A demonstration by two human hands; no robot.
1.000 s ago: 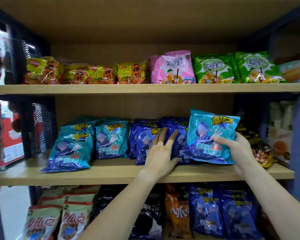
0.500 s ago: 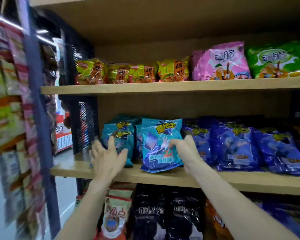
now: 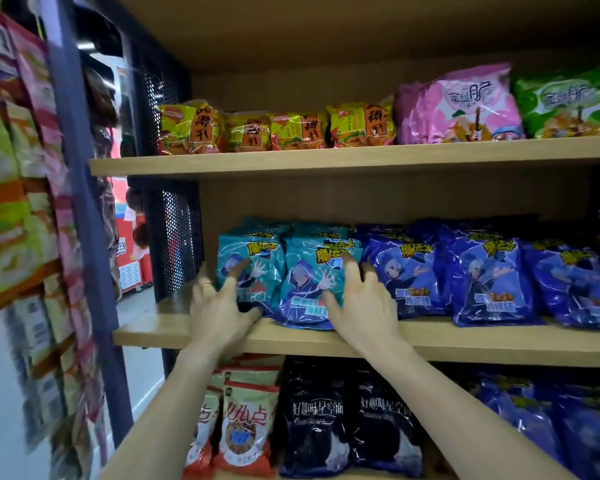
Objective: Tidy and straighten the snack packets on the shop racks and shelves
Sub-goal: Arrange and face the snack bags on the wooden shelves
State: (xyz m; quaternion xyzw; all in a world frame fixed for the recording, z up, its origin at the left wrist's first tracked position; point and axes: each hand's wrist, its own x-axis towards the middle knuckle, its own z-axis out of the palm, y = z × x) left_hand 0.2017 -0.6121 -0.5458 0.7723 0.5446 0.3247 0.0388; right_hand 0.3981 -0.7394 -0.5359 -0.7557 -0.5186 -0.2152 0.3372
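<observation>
Hands (image 3: 219,306) (image 3: 359,306) press teal packets (image 3: 312,282) on middle shelf (image 3: 430,344).

We're looking at a shop here: wooden shelves (image 3: 326,161) are carrying rows of identical snack packets (image 3: 409,271) facing front, and another stocked rack (image 3: 18,202) is standing at the left.

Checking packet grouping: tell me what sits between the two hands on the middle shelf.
Two teal packets, side by side, lie between left hand and right hand, per the head view.
</observation>
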